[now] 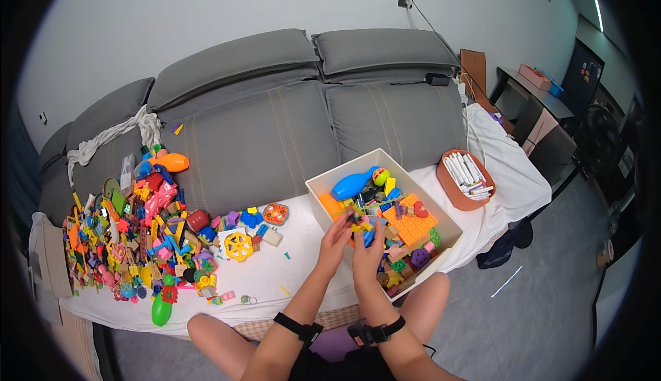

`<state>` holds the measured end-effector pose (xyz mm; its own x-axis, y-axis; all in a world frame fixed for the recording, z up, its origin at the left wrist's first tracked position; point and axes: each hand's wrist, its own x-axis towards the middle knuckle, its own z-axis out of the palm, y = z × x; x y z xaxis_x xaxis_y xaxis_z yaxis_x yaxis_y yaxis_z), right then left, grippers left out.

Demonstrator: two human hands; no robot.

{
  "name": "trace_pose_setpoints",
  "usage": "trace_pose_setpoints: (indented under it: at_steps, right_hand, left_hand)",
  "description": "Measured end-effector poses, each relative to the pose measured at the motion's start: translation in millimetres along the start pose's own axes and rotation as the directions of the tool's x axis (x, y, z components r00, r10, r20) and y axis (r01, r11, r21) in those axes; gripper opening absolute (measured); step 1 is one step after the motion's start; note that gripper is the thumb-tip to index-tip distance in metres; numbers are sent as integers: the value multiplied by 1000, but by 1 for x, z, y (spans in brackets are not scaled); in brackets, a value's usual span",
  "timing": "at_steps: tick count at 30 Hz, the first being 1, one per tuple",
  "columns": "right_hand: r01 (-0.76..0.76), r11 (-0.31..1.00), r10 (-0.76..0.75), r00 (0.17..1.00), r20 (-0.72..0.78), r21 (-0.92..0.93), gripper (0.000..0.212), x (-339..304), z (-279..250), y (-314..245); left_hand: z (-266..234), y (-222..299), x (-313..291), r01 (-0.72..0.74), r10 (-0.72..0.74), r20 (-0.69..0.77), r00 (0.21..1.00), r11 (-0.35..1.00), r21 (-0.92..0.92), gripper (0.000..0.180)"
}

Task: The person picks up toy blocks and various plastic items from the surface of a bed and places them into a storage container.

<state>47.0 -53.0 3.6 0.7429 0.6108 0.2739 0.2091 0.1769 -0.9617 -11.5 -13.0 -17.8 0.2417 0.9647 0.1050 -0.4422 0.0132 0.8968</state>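
Over the near left part of a white storage box (451,242), my two hands are close together with fingers curled. My left hand (335,242) has its fingertips at a small dark piece (353,218) and yellow toy pieces (359,227). My right hand (368,255) closes around a small blue toy piece (369,236). Exactly which pieces each hand grips is partly hidden by the fingers. Inside the box lie a blue toy bowling pin (352,184), an orange studded plate (411,222), a purple toy piece (420,258) and many small colourful bricks.
A large heap of mixed toys (148,236) spreads over the left of the white-covered seat (303,281). A yellow toy wheel (239,246) lies at its right edge. Right of the box stands a brown basket (463,197) of white markers. The grey sofa back (255,133) rises behind.
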Motion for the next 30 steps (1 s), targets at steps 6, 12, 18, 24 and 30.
trace_pose_setpoints:
  at_steps: [6, 12, 18, 24, 30]
  right_hand:
    - [270, 953, -239, 949, 205, -137, 39, -21, 12, 7]
    - [21, 962, 196, 642, 741, -273, 36, -59, 63, 95]
    - [559, 606, 105, 649, 753, -566, 34, -75, 114, 135]
    - [441, 811, 216, 383, 898, -383, 26, -98, 110, 146]
    - [473, 832, 144, 323, 935, -291, 19, -135, 89, 136]
  left_hand:
    - [-73, -25, -22, 108, -59, -167, 984, 946, 304, 23]
    - [-199, -16, -95, 184, 317, -290, 903, 324, 928, 21]
    - [-253, 7, -140, 378, 199, -415, 888, 201, 904, 43]
    - [-253, -12, -140, 358, 70, -369, 927, 127, 925, 43]
    - [-245, -34, -132, 275, 92, -316, 944, 303, 912, 24]
